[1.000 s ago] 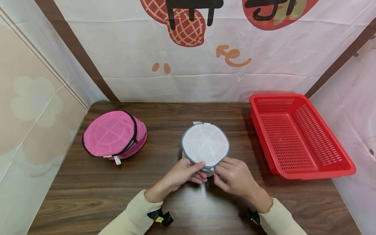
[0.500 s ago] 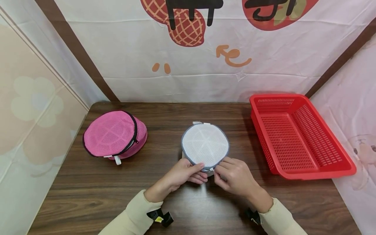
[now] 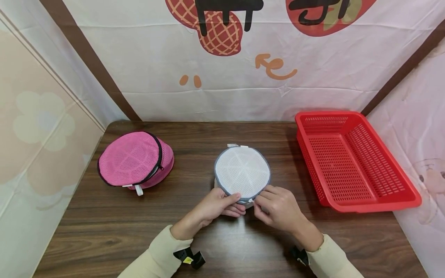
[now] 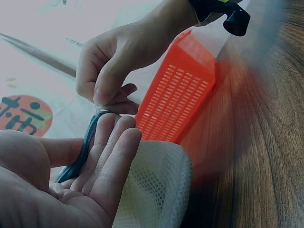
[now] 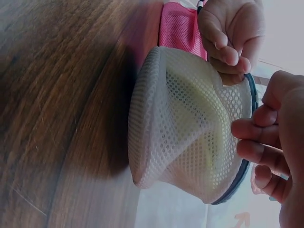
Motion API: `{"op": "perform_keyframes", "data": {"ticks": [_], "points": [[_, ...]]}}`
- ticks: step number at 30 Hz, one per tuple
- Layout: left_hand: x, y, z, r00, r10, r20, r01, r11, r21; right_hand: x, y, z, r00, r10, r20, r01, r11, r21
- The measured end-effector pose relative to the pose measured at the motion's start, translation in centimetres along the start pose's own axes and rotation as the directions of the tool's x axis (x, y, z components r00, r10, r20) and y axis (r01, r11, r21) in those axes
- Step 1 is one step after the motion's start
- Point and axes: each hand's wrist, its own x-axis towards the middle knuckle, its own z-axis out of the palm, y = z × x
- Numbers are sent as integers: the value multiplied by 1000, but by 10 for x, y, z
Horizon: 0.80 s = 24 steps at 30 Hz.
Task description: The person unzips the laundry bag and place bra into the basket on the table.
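A round white mesh laundry bag (image 3: 242, 170) with a blue-grey zippered rim stands upright on the table in front of me. My left hand (image 3: 219, 202) pinches its near rim, thumb on top and fingers beneath. Beside it, my right hand (image 3: 278, 208) pinches the zipper pull (image 3: 251, 200) at the near edge. In the right wrist view the mesh side of the bag (image 5: 185, 128) bulges, and something pale yellow shows faintly through it. The left wrist view has the left fingers (image 4: 107, 166) under the dark zipper band (image 4: 80, 159), close to the right hand's fingertips.
A pink mesh laundry bag (image 3: 130, 158) with black zipper trim sits at the left of the brown wooden table (image 3: 104, 231). To the right stands a red perforated plastic basket (image 3: 342, 170). A printed cloth (image 3: 153, 77) hangs behind the table.
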Motion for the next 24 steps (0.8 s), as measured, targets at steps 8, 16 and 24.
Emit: {"op": "perform_keyframes", "data": {"ticks": [8,16,24], "points": [[0,0,0,1000,14,7,-14,1000,0,-3,7,-6,998,23,-58,-26,998,-50],[-1,-1,0,1000,10,7,-10,1000,4,-9,14,-11,995,66,-81,-73,993,-88],[-1,-2,-2,1000,13,6,-13,1000,9,-10,24,-13,984,102,-145,-119,986,-116]]}}
